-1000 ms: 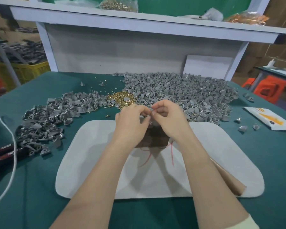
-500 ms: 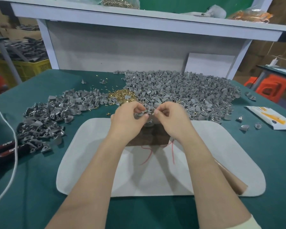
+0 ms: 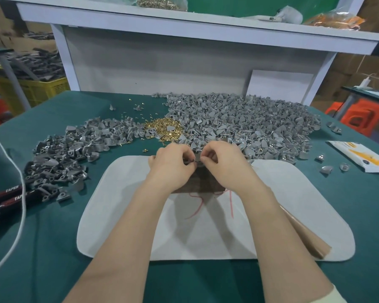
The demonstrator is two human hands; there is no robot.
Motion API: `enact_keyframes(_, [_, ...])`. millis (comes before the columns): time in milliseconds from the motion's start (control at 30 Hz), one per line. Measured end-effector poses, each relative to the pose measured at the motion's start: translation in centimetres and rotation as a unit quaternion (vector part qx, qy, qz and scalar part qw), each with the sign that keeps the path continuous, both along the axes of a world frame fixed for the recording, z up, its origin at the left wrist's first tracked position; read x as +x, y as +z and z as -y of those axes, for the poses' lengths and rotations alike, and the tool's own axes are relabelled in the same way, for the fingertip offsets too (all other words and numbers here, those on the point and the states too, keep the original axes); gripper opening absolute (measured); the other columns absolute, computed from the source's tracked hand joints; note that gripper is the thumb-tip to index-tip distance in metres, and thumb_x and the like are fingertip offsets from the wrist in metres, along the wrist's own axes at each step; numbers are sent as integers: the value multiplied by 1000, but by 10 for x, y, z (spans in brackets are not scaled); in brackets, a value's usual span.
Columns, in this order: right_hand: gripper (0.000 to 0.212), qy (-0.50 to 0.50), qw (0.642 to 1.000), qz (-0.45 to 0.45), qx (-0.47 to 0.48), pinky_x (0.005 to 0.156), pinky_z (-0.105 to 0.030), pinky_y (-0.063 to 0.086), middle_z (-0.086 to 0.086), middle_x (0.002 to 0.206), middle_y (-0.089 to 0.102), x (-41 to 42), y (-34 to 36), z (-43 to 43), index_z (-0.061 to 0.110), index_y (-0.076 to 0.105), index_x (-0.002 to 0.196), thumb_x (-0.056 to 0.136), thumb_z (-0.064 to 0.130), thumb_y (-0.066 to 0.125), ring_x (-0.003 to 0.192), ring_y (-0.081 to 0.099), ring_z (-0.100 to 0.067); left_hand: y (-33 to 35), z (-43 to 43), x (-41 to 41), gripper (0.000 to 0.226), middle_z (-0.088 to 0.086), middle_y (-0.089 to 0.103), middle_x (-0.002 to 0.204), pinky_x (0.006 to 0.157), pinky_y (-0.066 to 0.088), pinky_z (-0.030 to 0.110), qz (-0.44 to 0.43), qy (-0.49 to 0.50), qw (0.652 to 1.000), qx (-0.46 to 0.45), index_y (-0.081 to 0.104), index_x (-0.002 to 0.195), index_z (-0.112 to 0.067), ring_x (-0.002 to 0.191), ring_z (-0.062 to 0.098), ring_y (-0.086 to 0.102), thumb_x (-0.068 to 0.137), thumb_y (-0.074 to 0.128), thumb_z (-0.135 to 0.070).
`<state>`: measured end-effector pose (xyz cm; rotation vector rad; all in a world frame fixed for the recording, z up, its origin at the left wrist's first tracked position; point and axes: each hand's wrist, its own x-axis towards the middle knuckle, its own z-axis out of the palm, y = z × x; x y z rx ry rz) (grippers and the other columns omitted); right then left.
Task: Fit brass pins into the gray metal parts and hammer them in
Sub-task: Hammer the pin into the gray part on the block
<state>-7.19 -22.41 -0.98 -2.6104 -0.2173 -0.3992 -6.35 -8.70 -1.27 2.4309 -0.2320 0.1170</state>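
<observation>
A gray metal part [image 3: 194,162] is pinched by fingers [image 3: 185,157] of left hand [image 3: 171,166] and right hand [image 3: 224,165] over the white mat's [image 3: 123,215] far edge.

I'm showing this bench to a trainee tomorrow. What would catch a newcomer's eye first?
The big heap of gray metal parts across the far green table, with a bright clump of brass pins at its left edge. In front, the left hand and right hand pinch a small part together over a white mat.
</observation>
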Motion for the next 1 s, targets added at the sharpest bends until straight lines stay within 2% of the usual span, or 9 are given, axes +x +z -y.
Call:
enact_keyframes(133, [6,3,1000,-6,6,71,-25,37,0,88,55,0,-1,0,16,63,90,90,15,57,79,50,-15,-1,-1,1,12,-8,66,101,98,40,42,1,0,1000,-2,57,78,-33,108,20,58,86,65,-30])
enact_keyframes(200, [6,8,1000,-4,8,73,-24,37,1,89,51,0,0,-1,16,63,91,90,15,57,80,50,-16,-1,0,1,13,-7,66,102,98,40,42,2,0,1000,-1,56,77,-33,108,21,57,86,65,-31])
enact_keyframes(333, [6,15,1000,-8,7,86,-35,42,0,93,47,0,0,-4,14,61,91,91,14,56,86,51,-20,-2,0,1,14,-7,66,102,98,40,42,3,-3,1000,-7,56,76,-32,108,21,57,86,66,-34])
enact_keyframes(500, [7,8,1000,-9,-1,86,-36,42,0,93,46,0,-2,-6,13,61,93,92,15,54,89,53,-23,-2,-1,0,13,-8,66,101,98,39,40,5,0,1000,-7,57,77,-32,108,20,57,85,65,-35])
enact_keyframes(667, [9,-7,999,-30,41,84,-33,45,-4,95,60,0,-1,-3,20,63,87,91,17,57,87,56,-20,-1,-1,0,17,-9,66,99,98,39,40,9,0,1000,-6,55,72,-32,107,20,57,86,65,-33])
enact_keyframes(767, [15,-5,997,-49,52,87,-32,47,-4,99,68,-1,0,0,17,70,94,91,14,55,93,60,-20,-2,-1,0,17,-8,65,102,98,39,41,10,-1,1000,-2,55,72,-33,108,20,56,86,64,-31])
enact_keyframes(933, [20,-1,996,-54,66,88,-29,47,0,98,69,-2,3,4,17,71,98,92,10,53,95,61,-17,-1,-1,-1,17,-8,65,100,98,39,42,9,1,1000,-4,56,71,-33,107,19,57,86,64,-31])
enact_keyframes(1000, [21,-9,992,-53,116,90,-32,48,-2,95,68,-2,4,4,15,69,100,92,7,52,92,63,-19,-1,0,-1,20,-8,66,99,98,40,41,10,3,1000,-5,55,69,-32,106,19,57,86,65,-32])
